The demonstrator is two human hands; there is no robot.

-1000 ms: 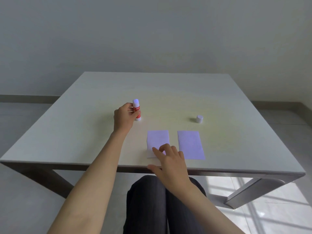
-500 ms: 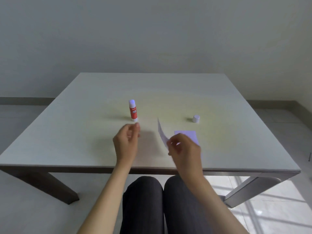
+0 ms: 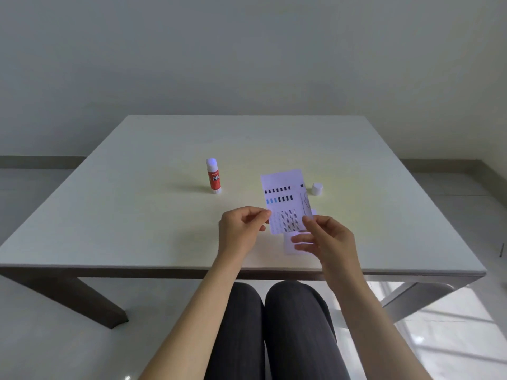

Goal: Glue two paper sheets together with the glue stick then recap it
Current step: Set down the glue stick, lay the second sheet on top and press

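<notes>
Both hands are raised above the near part of the table [image 3: 137, 215], sharing one sheet. The left hand [image 3: 241, 231] pinches the lower left edge of the printed sheet [image 3: 285, 201] between thumb and curled fingers. The right hand [image 3: 326, 239] pinches its lower right edge with the thumb in front, while its other fingers are spread loosely below. This sheet is held upright and tilted slightly, its printed face toward the camera: rows of small dark squares, a few blue ones, and finer dotted columns beneath.

A second sheet [image 3: 290, 246], plain and pale, lies flat on the table just under the right hand, mostly hidden by the fingers and the raised sheet. That makes two sheets in all.

One glue stick [image 3: 213, 176] stands upright and uncapped on the table, well to the left of the sheets, red body with white ends. Its one white cap [image 3: 317, 188] sits apart on the table, just right of the raised sheet's upper edge.
</notes>
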